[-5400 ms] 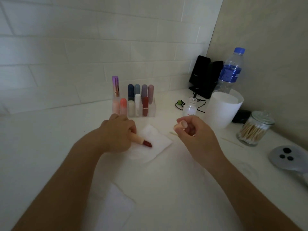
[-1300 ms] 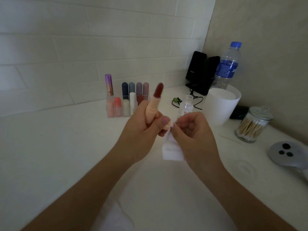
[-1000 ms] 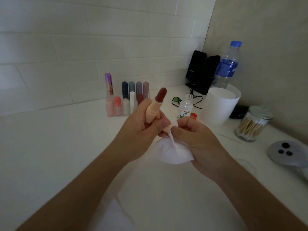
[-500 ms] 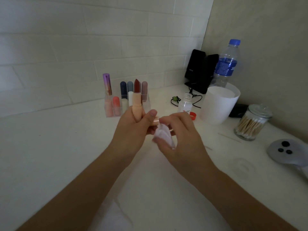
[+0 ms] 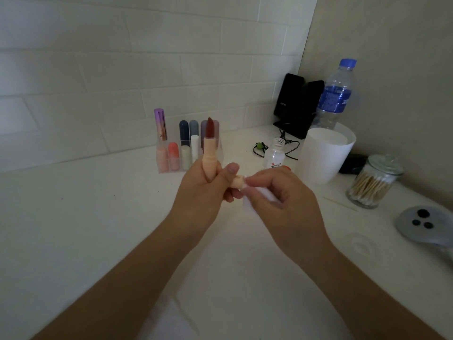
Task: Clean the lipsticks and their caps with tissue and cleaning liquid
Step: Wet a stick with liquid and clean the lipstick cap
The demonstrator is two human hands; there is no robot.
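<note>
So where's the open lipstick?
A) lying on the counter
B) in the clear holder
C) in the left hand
C: the left hand grips the lipstick upright, dark red tip up, while the right hand pinches a tissue.

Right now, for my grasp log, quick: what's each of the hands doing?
The left hand is closed, gripping the lipstick upright.
The right hand is closed, pinching the tissue at the cap.
</note>
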